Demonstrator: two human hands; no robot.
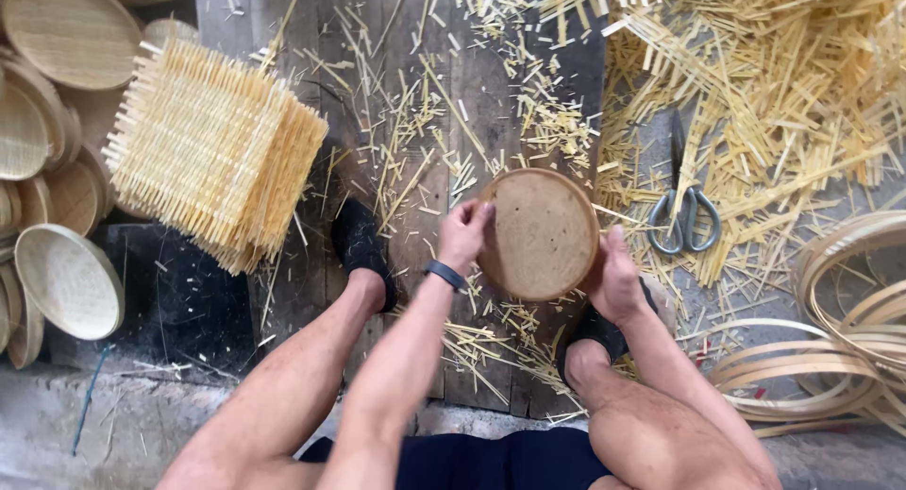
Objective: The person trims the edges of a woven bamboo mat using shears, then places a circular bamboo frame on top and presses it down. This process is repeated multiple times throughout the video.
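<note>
A round woven bamboo tray [538,233], brownish with a bent rim, is held up between both my hands above the wooden floor. My left hand [462,233] grips its left edge, fingers curled over the rim; a dark band sits on that wrist. My right hand [613,280] clasps the lower right edge. My bare knees and dark shoes frame the tray from below.
A stack of square woven bamboo mats [212,150] with fringed edges lies at left. Finished round trays [68,280] pile at the far left. Scissors [684,216] rest among bamboo offcuts [783,84] at right. Bent bamboo hoops [830,348] lie at lower right.
</note>
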